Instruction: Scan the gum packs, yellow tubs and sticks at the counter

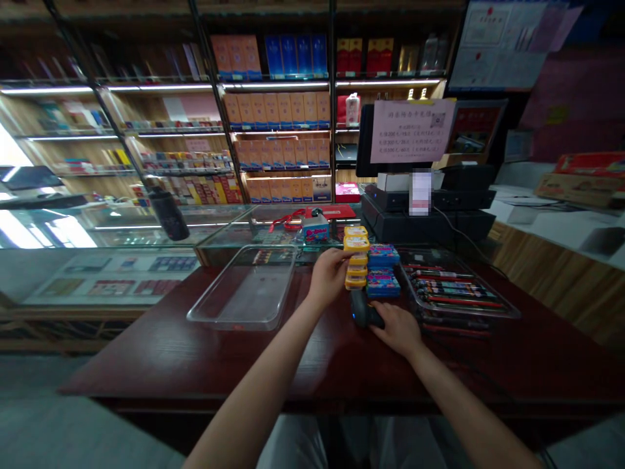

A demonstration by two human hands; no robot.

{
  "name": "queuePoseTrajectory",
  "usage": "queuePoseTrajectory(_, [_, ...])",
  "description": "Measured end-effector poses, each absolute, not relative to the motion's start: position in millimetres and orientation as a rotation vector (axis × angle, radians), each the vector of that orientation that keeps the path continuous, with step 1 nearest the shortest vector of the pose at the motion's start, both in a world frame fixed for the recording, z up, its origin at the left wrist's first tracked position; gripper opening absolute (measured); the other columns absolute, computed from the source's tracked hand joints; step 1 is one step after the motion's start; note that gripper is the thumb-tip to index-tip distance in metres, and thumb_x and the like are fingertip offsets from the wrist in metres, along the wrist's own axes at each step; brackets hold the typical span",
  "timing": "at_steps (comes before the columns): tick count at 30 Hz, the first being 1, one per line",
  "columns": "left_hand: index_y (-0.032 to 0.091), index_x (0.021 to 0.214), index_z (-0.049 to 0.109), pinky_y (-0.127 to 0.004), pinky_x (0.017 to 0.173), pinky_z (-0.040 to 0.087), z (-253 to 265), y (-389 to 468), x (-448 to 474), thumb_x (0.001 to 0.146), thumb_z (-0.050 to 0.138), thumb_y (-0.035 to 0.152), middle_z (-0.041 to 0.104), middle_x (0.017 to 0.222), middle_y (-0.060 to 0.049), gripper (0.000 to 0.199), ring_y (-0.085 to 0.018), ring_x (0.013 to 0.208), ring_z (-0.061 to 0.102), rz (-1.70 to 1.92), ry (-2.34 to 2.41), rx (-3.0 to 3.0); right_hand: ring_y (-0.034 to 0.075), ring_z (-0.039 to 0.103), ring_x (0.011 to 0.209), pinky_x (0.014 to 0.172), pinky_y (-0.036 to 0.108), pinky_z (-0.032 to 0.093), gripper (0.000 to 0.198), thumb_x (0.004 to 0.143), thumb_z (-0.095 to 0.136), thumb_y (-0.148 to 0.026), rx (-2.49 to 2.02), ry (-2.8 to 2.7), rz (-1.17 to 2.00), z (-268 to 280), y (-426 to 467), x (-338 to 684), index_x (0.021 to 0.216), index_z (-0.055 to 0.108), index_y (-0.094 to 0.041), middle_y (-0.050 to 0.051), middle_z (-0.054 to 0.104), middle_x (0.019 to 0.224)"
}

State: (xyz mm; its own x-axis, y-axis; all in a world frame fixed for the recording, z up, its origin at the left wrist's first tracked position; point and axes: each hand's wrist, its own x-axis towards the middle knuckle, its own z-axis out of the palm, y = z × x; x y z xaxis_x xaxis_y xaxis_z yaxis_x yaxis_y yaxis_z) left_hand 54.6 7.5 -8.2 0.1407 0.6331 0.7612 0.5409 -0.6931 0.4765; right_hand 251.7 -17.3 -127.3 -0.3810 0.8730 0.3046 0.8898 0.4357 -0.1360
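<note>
My left hand (328, 277) is closed at the side of a stack of small yellow-lidded plastic boxes (357, 242), its fingertips gripping one near the top. Part of that grip is hidden behind the hand. Close in front of the stack, my right hand (399, 329) is wrapped round a dark handheld barcode scanner (360, 309) with a small blue light on it. Blue printed packs (383, 283) are piled against the right side of the yellow boxes.
On the brown desk (161, 355), a clear plastic tray (234, 319) lies left and another tray (510, 311) with pencils and pens lies right. Behind stand a small printed box (316, 229), a monitor with a paper sign (413, 130), a glass counter (224, 228) and stocked shelves.
</note>
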Motion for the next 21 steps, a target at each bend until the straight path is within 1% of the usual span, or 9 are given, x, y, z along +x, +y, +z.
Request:
queuePoseTrajectory(2, [0.018, 0.097, 0.067, -0.030, 0.080, 0.048, -11, 5, 29, 0.082, 0.051, 0.013, 0.065, 0.090, -0.006, 0.022, -0.016, 0.087, 0.059, 1.590, 1.353, 2.303, 0.023, 0.058, 0.101, 0.083, 0.032, 0.041, 0.048, 0.083, 0.052, -0.039, -1.498, -2.363, -0.081, -129, -18, 252, 0.126, 0.049, -0.018, 0.009, 0.064, 0.108])
queuePoseTrajectory(5, [0.017, 0.098, 0.067, -0.031, 0.082, 0.048, -17, 2, -6, 0.080, 0.052, 0.013, 0.064, 0.092, -0.006, 0.023, -0.018, 0.088, 0.059, 1.479, 1.661, 2.275, 0.023, 0.058, 0.100, 0.083, 0.032, 0.041, 0.046, 0.084, 0.052, -0.037, -1.484, -2.357, -0.099, -131, -19, 252, 0.125, 0.050, -0.017, 0.009, 0.064, 0.107])
queuePoseTrajectory(9, [0.016, 0.106, 0.065, -0.034, 0.088, 0.045, -29, 0, -40, 0.079, 0.053, 0.017, 0.063, 0.099, -0.010, 0.029, -0.022, 0.096, 0.058, 1.167, 2.136, 2.183, 0.023, 0.059, 0.098, 0.080, 0.031, 0.042, 0.043, 0.085, 0.050, -0.037, -1.473, -2.348, -0.120, -131, -20, 252, 0.124, 0.050, -0.019, 0.008, 0.065, 0.105])
queuePoseTrajectory(11, [0.014, 0.112, 0.062, -0.036, 0.091, 0.044, -36, 2, -51, 0.079, 0.053, 0.019, 0.062, 0.105, -0.013, 0.034, -0.025, 0.100, 0.058, 0.990, 2.283, 2.115, 0.023, 0.060, 0.097, 0.080, 0.031, 0.042, 0.043, 0.084, 0.050, -0.037, -1.467, -2.348, -0.128, -131, -20, 252, 0.123, 0.050, -0.019, 0.008, 0.065, 0.104])
queuePoseTrajectory(13, [0.012, 0.116, 0.060, -0.036, 0.092, 0.044, -45, 6, -58, 0.080, 0.053, 0.020, 0.061, 0.109, -0.016, 0.037, -0.026, 0.102, 0.058, 0.872, 2.334, 2.031, 0.023, 0.060, 0.097, 0.080, 0.032, 0.042, 0.043, 0.084, 0.051, -0.036, -1.463, -2.349, -0.135, -132, -19, 251, 0.123, 0.051, -0.018, 0.008, 0.065, 0.103])
queuePoseTrajectory(15, [0.011, 0.116, 0.059, -0.035, 0.092, 0.044, -53, 11, -62, 0.080, 0.051, 0.016, 0.062, 0.109, -0.017, 0.037, -0.025, 0.103, 0.058, 0.835, 2.337, 1.959, 0.023, 0.060, 0.096, 0.079, 0.032, 0.043, 0.044, 0.083, 0.051, -0.036, -1.464, -2.348, -0.138, -132, -18, 251, 0.123, 0.051, -0.018, 0.008, 0.065, 0.103])
queuePoseTrajectory(18, [0.010, 0.116, 0.059, -0.032, 0.089, 0.045, -62, 17, -66, 0.080, 0.046, 0.009, 0.064, 0.106, -0.016, 0.038, -0.023, 0.101, 0.060, 0.885, 2.318, 1.894, 0.023, 0.061, 0.094, 0.077, 0.033, 0.043, 0.043, 0.083, 0.052, -0.036, -1.468, -2.346, -0.134, -134, -17, 252, 0.123, 0.051, -0.019, 0.007, 0.065, 0.101])
queuePoseTrajectory(21, [0.010, 0.115, 0.060, -0.031, 0.086, 0.046, -63, 18, -66, 0.080, 0.046, 0.008, 0.066, 0.105, -0.016, 0.038, -0.023, 0.099, 0.062, 0.926, 2.291, 1.827, 0.023, 0.061, 0.094, 0.077, 0.032, 0.043, 0.042, 0.084, 0.051, -0.036, -1.461, -2.343, -0.127, -135, -16, 252, 0.122, 0.051, -0.020, 0.007, 0.065, 0.101])
